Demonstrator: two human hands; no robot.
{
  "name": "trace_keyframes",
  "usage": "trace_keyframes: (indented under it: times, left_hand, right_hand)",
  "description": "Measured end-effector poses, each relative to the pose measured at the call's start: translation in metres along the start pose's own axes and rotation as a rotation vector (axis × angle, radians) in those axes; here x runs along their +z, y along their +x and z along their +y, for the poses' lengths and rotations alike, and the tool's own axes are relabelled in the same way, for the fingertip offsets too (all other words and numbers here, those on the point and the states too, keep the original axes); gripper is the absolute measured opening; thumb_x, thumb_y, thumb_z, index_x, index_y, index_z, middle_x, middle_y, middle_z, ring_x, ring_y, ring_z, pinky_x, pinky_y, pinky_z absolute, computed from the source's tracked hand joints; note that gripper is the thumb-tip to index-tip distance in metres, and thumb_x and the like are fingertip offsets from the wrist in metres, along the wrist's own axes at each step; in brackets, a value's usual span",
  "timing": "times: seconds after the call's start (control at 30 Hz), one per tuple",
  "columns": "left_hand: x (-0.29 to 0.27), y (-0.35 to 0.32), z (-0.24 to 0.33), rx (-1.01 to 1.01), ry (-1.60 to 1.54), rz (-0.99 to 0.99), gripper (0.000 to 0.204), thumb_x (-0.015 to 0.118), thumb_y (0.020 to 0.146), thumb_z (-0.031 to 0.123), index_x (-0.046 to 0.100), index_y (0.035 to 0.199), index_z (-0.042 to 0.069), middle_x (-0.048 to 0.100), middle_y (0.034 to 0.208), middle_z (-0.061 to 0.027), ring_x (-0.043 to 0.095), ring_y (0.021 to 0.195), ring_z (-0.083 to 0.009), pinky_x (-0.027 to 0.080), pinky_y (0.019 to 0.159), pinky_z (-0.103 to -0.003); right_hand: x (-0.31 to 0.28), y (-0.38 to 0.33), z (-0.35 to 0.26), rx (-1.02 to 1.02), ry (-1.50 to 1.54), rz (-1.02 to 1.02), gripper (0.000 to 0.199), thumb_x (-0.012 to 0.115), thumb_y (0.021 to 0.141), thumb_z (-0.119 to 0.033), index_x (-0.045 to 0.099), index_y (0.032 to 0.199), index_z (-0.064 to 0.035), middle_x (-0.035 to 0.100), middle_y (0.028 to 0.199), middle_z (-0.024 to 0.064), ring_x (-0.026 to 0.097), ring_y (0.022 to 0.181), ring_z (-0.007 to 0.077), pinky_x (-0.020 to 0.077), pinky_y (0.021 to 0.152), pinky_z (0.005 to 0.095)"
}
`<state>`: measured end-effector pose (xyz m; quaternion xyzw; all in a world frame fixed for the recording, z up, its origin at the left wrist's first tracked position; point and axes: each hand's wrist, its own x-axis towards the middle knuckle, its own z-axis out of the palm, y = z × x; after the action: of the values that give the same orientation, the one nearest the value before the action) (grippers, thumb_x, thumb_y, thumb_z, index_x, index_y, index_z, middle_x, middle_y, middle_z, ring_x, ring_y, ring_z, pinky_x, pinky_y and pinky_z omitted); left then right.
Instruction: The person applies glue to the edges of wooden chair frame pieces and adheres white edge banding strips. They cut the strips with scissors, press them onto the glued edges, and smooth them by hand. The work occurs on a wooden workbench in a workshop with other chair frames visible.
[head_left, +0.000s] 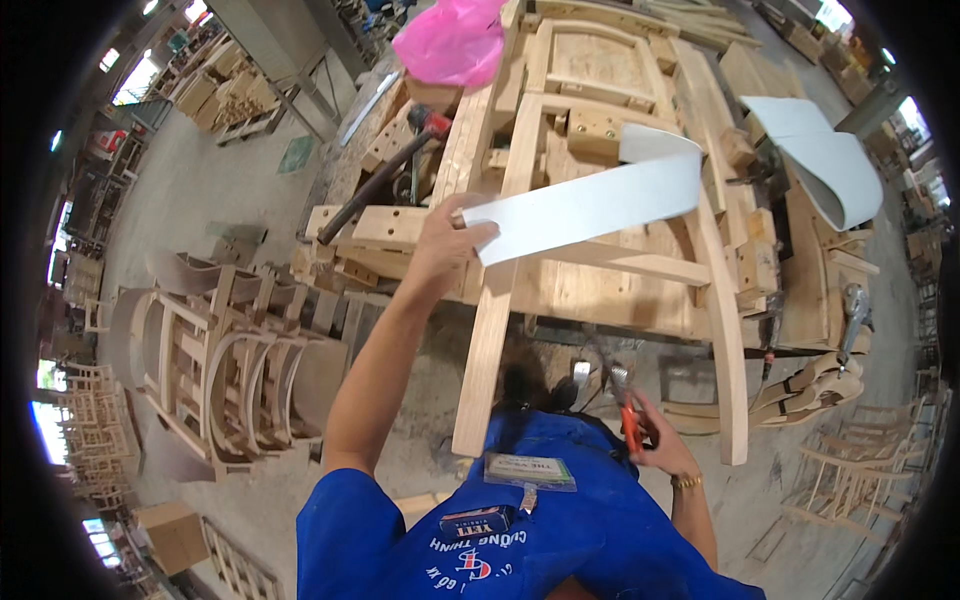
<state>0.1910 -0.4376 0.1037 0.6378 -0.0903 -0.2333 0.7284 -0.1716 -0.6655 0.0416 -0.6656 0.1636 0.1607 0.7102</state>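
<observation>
- Through the head camera, I see my left hand reaching up over the bench and pinching the near end of a long, flat, white flexible strip, thumb on the upper face.
- The strip slants up and rightward across the frame beneath, its far end curling back; I cannot tell whether it touches the wood.
- My right hand is low, near the front of the blue shirt, with fingers closed around a red-handled tool with a metal head.
- Below the strip, a pale wooden chair-like frame lies on a light wooden work surface, two legs jutting past its near edge toward me.
- Left of the frame I make out a long dark bar with a red end, and beyond it a crumpled bright pink plastic bag.
- On the right side rests a folded-over, wide white sheet, well apart from the strip.
- On the floor to the left stand curved pale wooden frames, grouped closely.
</observation>
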Motion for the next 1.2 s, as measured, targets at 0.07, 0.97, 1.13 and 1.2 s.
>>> trace_keyframes:
  times: [0.07,0.97,1.13,1.2]
  left_hand:
    - [-0.007,-0.001,0.009,0.041,0.154,0.129,0.043,0.069,0.078,0.004,0.054,0.116,-0.006,0.067,0.094,-0.0126,0.064,0.078,-0.0147,0.051,0.066,-0.025]
    - [0.03,-0.06,0.029,-0.137,0.321,-0.031,0.029,0.059,0.089,0.006,0.053,0.116,-0.003,0.066,0.091,-0.0088,0.064,0.076,-0.0115,0.054,0.064,-0.026]
    - [0.024,-0.059,0.028,-0.153,0.25,-0.041,0.03,0.059,0.09,0.005,0.053,0.118,-0.002,0.066,0.092,-0.0091,0.065,0.079,-0.0118,0.056,0.066,-0.027]
    - [0.023,-0.058,0.026,-0.154,0.225,-0.041,0.03,0.059,0.09,0.005,0.052,0.118,-0.002,0.066,0.093,-0.0091,0.065,0.079,-0.0119,0.056,0.067,-0.026]
  right_hand:
    - [0.007,-0.017,-0.002,-0.052,0.306,-0.006,0.097,0.076,0.065,-0.015,0.027,0.147,-0.0065,0.051,0.125,0.0091,0.053,0.098,0.0173,0.0456,0.084,0.0284]
    - [0.06,0.109,-0.079,-0.277,0.141,-0.273,0.054,0.047,0.094,-0.047,0.04,0.123,-0.0021,0.046,0.095,0.0024,0.042,0.076,0.0092,0.0402,0.07,0.0245]
    - [0.053,0.115,-0.086,-0.245,0.124,-0.279,0.052,0.047,0.095,-0.046,0.041,0.122,-0.0019,0.048,0.096,0.0026,0.042,0.074,0.0088,0.04,0.069,0.0234]
    - [0.055,0.114,-0.091,-0.229,0.126,-0.298,0.051,0.048,0.094,-0.045,0.042,0.121,-0.0019,0.048,0.097,0.0027,0.042,0.075,0.0086,0.0401,0.069,0.0233]
